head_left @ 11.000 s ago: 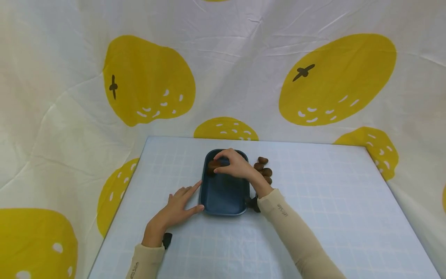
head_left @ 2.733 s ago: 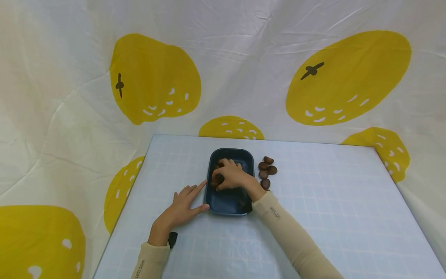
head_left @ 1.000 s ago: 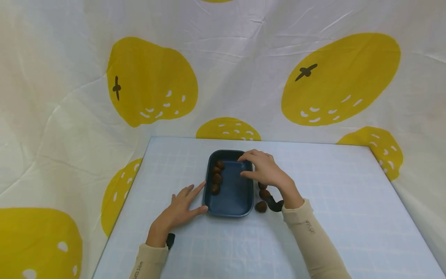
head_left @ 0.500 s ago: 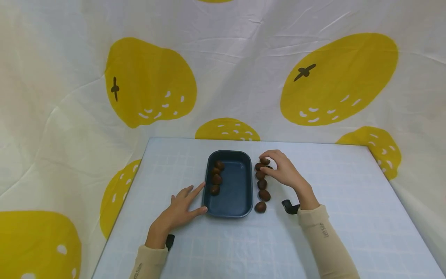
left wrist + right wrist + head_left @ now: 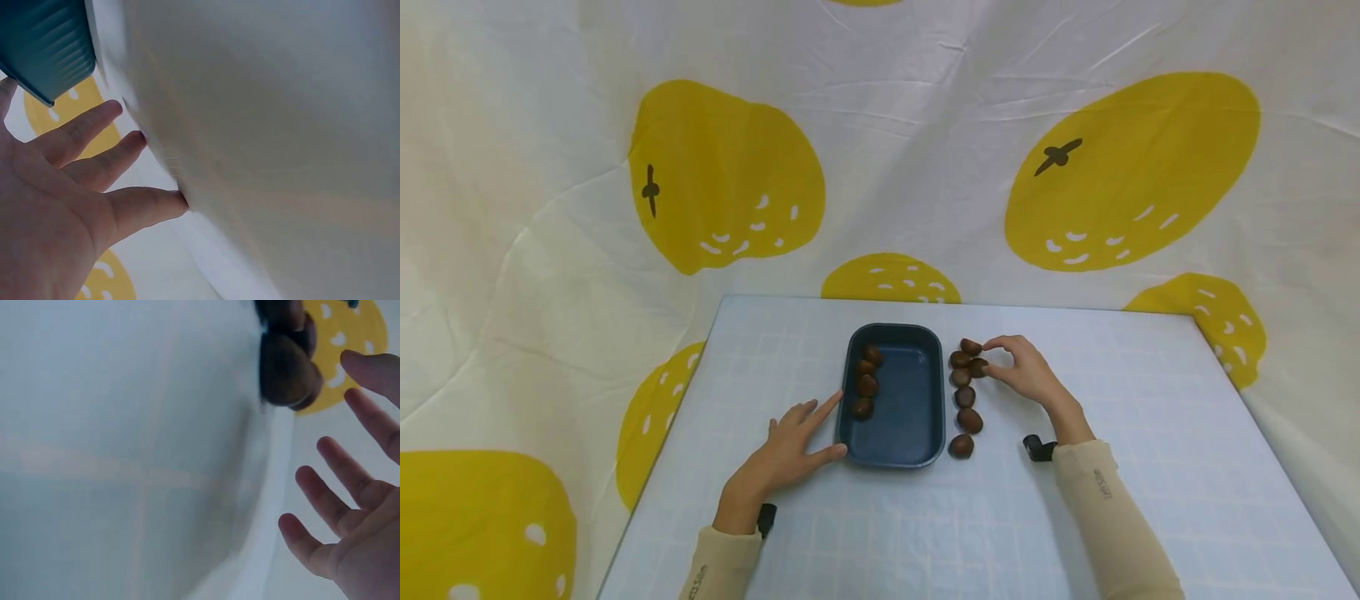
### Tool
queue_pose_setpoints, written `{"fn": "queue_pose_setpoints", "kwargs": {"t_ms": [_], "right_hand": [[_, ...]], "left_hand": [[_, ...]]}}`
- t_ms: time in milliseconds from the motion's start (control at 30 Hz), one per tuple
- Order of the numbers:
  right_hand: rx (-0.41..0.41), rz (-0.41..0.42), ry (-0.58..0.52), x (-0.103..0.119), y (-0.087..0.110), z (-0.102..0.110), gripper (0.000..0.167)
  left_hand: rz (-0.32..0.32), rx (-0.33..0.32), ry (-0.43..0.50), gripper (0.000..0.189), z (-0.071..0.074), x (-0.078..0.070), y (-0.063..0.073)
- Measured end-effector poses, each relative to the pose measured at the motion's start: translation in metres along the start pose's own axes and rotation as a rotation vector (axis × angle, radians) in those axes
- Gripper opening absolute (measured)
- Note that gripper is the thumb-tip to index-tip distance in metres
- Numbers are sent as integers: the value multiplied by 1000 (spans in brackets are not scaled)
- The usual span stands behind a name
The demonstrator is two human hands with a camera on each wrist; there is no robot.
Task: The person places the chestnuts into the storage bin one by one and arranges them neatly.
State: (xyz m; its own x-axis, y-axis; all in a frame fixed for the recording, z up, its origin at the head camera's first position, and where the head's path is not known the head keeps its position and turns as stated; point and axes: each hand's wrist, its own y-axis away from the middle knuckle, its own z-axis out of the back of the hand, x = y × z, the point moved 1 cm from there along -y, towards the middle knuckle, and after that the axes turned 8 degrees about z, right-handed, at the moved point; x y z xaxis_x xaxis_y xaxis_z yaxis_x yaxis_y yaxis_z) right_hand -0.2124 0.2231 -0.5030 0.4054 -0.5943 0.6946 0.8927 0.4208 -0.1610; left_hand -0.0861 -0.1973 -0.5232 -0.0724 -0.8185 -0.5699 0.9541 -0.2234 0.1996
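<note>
A dark blue rectangular tray (image 5: 898, 425) stands on the table, with several brown chestnuts (image 5: 867, 385) in a row along its left inner side. To the tray's right, more chestnuts (image 5: 965, 397) lie in a rough column. My left hand (image 5: 786, 450) rests by the tray's left side, fingers spread, with index finger and thumb at its wall. My right hand (image 5: 1030, 375) is at the column's upper right, thumb and index finger parted, the thumb close beside one chestnut (image 5: 978, 367). In the right wrist view its fingers are spread apart from the nearest chestnut (image 5: 287, 370).
A pale blue checked cloth (image 5: 1150, 450) covers the table. Behind it hangs a white curtain (image 5: 917, 167) with yellow fruit prints. Black wrist cameras (image 5: 1039, 448) sit at both wrists.
Earlier my right hand was inside the tray at a chestnut. It has since come out to the right, over the column, and now sits at that column's right side. My left hand stays put.
</note>
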Motion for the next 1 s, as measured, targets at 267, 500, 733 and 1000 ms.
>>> {"fn": "queue_pose_setpoints", "kwargs": {"t_ms": [267, 500, 733, 1000], "right_hand": [[31, 56, 63, -15, -2, -8, 39], [71, -26, 149, -14, -5, -14, 43], [85, -87, 168, -16, -5, -17, 37], [89, -92, 207, -15, -3, -21, 36]], "left_hand": [[0, 1, 14, 85, 0, 0, 2], [1, 5, 18, 84, 1, 1, 1], [7, 8, 22, 84, 0, 1, 2], [17, -1, 8, 85, 0, 0, 3]]}}
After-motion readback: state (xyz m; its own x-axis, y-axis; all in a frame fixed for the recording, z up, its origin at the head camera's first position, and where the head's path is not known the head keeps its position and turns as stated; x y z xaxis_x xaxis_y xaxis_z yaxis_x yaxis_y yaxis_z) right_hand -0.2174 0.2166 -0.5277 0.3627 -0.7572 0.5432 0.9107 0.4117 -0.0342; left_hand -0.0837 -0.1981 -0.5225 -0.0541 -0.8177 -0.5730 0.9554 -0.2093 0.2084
